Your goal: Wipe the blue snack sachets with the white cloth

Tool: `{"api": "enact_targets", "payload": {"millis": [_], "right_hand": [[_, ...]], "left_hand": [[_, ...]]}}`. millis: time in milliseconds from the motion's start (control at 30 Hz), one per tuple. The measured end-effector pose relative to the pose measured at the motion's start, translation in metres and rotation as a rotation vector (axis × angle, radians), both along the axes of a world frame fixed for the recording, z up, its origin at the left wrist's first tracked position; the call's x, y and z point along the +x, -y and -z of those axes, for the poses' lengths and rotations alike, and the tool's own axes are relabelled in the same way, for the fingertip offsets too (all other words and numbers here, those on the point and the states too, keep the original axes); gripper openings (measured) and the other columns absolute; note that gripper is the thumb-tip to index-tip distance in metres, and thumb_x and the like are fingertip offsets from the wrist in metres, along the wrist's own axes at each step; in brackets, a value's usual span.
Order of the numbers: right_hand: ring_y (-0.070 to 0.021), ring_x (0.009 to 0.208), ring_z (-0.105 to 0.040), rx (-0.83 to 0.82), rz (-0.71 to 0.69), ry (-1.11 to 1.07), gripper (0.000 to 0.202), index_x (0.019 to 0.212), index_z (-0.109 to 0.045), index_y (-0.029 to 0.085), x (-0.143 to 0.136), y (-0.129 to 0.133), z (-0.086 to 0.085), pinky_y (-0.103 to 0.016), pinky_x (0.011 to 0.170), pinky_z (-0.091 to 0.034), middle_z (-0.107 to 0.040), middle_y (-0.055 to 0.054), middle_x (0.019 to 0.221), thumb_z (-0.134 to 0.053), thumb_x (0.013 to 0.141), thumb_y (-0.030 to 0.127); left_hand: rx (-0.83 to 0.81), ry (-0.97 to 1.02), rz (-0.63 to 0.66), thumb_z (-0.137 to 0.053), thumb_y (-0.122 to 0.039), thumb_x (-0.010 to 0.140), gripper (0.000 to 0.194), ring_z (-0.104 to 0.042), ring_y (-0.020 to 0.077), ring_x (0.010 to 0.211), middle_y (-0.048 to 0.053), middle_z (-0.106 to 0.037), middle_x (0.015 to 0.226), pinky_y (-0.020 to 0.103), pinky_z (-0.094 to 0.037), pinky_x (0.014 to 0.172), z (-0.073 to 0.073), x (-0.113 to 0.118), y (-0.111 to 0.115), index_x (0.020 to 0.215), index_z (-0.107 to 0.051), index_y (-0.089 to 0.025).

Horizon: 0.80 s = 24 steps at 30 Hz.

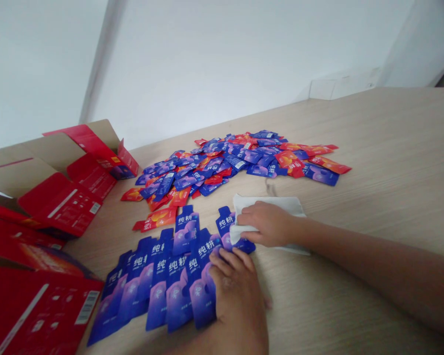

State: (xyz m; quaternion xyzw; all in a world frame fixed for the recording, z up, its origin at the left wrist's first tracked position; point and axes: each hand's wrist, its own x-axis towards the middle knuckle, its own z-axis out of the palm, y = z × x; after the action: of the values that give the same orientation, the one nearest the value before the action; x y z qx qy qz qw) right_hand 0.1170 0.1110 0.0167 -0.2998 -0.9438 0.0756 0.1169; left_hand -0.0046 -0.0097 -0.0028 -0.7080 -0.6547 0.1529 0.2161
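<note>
My right hand (264, 223) is closed on a folded white cloth (292, 204), pressing its left edge against a blue-purple sachet (225, 222). That sachet lies flat on the table, its right side partly covered by the cloth. Below it, my left hand (239, 291) rests palm down with bent fingers slightly apart. Its fingertips touch the sachet's lower end and the edge of a neighbouring blue sachet (203, 291). To the left, several more blue sachets (155, 281) lie overlapped in rows, printed side up, spouts pointing away from me.
A loose heap of blue and red-orange sachets (214, 167) spreads across the table (373, 197) beyond my hands. Open red cardboard boxes (62, 202) stand along the left, one (40, 310) close to the sachet rows. A white wall (225, 64) rises behind the table.
</note>
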Motion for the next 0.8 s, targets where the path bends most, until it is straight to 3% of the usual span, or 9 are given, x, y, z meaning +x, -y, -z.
{"api": "enact_targets", "payload": {"millis": [100, 300, 533, 633, 733, 800], "right_hand": [[-0.0207, 0.081, -0.056, -0.013, -0.028, 0.006, 0.024, 0.096, -0.06, 0.017, -0.0012, -0.0005, -0.0001, -0.032, 0.075, -0.035, -0.064, -0.007, 0.091, -0.05, 0.087, 0.037], [-0.0221, 0.081, -0.057, 0.027, 0.137, 0.019, 0.03, 0.106, -0.059, 0.019, -0.0003, -0.0065, 0.0019, -0.032, 0.071, -0.035, -0.064, -0.008, 0.094, -0.048, 0.088, 0.04], [-0.02, 0.079, -0.055, -0.008, -0.06, -0.006, 0.025, 0.094, -0.061, 0.018, -0.0022, 0.0016, -0.0003, -0.032, 0.073, -0.035, -0.063, -0.007, 0.089, -0.049, 0.087, 0.038], [-0.0204, 0.079, -0.055, 0.007, 0.002, -0.011, 0.026, 0.096, -0.06, 0.017, -0.0033, -0.001, 0.0008, -0.032, 0.072, -0.035, -0.064, -0.007, 0.09, -0.048, 0.088, 0.038], [-0.0211, 0.081, -0.056, 0.008, 0.071, -0.018, 0.027, 0.099, -0.06, 0.017, -0.0023, -0.004, 0.0015, -0.032, 0.072, -0.035, -0.064, -0.008, 0.092, -0.048, 0.088, 0.039], [-0.0209, 0.081, -0.056, -0.001, 0.033, -0.02, 0.026, 0.096, -0.061, 0.017, -0.0013, -0.003, 0.001, -0.032, 0.073, -0.035, -0.064, -0.008, 0.091, -0.049, 0.087, 0.038]], "left_hand": [[-0.018, -0.007, 0.022, -0.075, -0.055, 0.051, 0.086, -0.053, 0.0463, 0.109, 0.028, -0.059, 0.119, 0.052, -0.045, 0.083, -0.0027, -0.0032, -0.0003, 0.121, -0.054, -0.008], [-0.042, 0.017, 0.038, -0.074, -0.052, 0.055, 0.083, -0.053, 0.0461, 0.108, 0.029, -0.058, 0.119, 0.053, -0.047, 0.082, -0.0049, -0.0042, -0.0006, 0.122, -0.053, -0.006], [0.032, -0.027, -0.003, -0.074, -0.049, 0.055, 0.076, -0.054, 0.0442, 0.108, 0.026, -0.061, 0.116, 0.047, -0.048, 0.084, -0.0005, 0.0016, 0.0, 0.118, -0.058, -0.009], [0.039, -0.056, -0.012, -0.072, -0.047, 0.06, 0.069, -0.056, 0.0427, 0.107, 0.024, -0.062, 0.117, 0.047, -0.048, 0.083, -0.0002, 0.0009, -0.0003, 0.118, -0.058, -0.011], [0.012, -0.053, -0.012, -0.074, -0.05, 0.054, 0.079, -0.055, 0.0437, 0.108, 0.024, -0.061, 0.118, 0.049, -0.047, 0.084, -0.0004, 0.0005, -0.0005, 0.12, -0.057, -0.011], [0.005, -0.034, -0.005, -0.076, -0.056, 0.046, 0.09, -0.054, 0.0448, 0.108, 0.025, -0.061, 0.118, 0.049, -0.046, 0.086, -0.0006, 0.0007, -0.0004, 0.12, -0.056, -0.009]]}}
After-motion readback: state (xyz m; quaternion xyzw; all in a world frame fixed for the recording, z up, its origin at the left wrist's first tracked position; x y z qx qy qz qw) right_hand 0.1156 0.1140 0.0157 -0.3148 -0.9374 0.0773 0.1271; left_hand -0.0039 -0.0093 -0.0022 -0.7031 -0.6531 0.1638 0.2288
